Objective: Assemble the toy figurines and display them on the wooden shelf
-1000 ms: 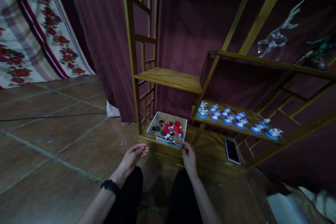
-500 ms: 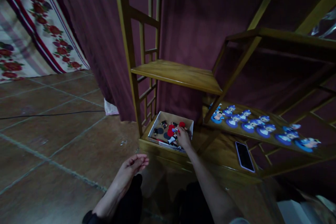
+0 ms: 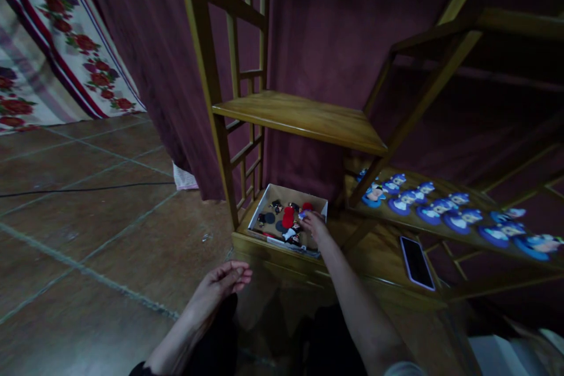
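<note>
right hand (image 3: pixel 314 224): reaching into the open box (image 3: pixel 288 193), fingers bent down among the small red and black figures (image 3: pixel 288 218) lying on its floor. my fingertips touch a pale bluish piece (image 3: pixel 302 215) near the middle of the box, but i cannot tell whether they have closed on it.

left hand (image 3: pixel 222 285): palm up, fingers loosely spread, holding nothing, above my knee and well apart from the box.

box: stands on the lowest board (image 3: pixel 374 252) of the wooden shelf unit (image 3: pixel 304 120), at the board's left end, just beside the upright post.

surroundings: a row of blue figures (image 3: pixel 434 208) to the right, one level above the lowest board. a phone (image 3: pixel 416 261) lies flat on the lowest board beneath them. a maroon curtain (image 3: pixel 167 70) hangs behind the unit. the tiled floor (image 3: pixel 88 235) to the left has a dark cable (image 3: pixel 66 191) running across it.
</note>
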{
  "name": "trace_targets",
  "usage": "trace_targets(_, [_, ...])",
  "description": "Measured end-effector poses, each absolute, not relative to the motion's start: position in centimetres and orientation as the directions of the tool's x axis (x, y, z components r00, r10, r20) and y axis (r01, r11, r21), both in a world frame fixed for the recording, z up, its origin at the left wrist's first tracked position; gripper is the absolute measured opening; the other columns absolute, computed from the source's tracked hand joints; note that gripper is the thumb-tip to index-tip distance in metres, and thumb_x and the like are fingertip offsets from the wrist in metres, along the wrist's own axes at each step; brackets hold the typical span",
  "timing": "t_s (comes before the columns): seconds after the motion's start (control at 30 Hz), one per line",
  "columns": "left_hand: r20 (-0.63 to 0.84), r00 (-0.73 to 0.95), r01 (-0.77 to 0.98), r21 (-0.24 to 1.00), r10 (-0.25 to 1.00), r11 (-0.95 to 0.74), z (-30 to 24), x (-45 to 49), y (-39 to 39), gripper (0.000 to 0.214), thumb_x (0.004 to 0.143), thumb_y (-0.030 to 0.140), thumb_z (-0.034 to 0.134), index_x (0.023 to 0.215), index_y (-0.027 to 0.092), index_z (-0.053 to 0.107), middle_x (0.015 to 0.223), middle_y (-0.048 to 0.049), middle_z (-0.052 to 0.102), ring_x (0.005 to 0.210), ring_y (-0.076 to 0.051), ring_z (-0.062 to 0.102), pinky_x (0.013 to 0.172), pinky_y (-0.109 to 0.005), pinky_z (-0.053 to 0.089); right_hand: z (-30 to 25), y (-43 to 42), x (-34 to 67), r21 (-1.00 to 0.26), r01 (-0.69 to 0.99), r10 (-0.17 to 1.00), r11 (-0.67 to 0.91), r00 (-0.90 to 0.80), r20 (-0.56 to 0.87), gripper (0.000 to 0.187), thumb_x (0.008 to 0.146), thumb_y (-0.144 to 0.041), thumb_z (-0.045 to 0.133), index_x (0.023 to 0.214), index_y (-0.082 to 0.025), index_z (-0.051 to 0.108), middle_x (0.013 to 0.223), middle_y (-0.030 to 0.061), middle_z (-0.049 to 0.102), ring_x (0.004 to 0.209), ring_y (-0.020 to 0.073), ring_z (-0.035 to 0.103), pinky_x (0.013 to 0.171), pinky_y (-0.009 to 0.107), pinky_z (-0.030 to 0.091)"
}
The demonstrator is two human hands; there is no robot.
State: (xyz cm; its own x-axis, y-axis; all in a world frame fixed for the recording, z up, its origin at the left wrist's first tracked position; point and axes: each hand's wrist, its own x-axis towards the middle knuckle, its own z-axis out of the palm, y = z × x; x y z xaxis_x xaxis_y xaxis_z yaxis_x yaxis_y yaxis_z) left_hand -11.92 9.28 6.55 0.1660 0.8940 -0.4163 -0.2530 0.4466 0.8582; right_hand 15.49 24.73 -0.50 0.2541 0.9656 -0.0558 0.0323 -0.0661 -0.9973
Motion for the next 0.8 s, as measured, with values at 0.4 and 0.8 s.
trace_targets(0.4, [-0.370, 0.113, -0.170, 0.907, 0.922, 0.385, 5.5, -10.3, 9.6, 0.025, 0.061, 0.029, 0.071, 0.080, 0.012, 0.066, 0.077, -0.0095, 0.068, 0.067, -0.016, 0.062, 0.063, -0.025, 0.045, 4.5, 15.2, 17.2, -0.614, -0.750, 0.891, -0.245, 0.076, -0.449, 0.005, 0.075, -0.022, 0.060, 0.078, -0.018, 0.058, 0.067, -0.0007, 0.064, 0.058, 0.0090, 0.060, 0.057, 0.019, 0.055])
trace_targets(0.8, [0.049, 0.319, 0.534, 0.816, 0.946, -0.223, 3.9, 0.9, 20.4, 0.016, 0.073, 0.016, 0.051, 0.080, 0.016, 0.065, 0.075, -0.0039, 0.066, 0.072, -0.016, 0.058, 0.067, -0.025, 0.042, 6.4, 11.8, 19.0, -0.900, -0.425, 0.881, -0.093, 0.385, -0.273, 0.031, 0.067, -0.044, 0.063, 0.080, -0.016, 0.059, 0.052, -0.0038, 0.056, 0.040, 0.0077, 0.048, 0.034, 0.017, 0.040])
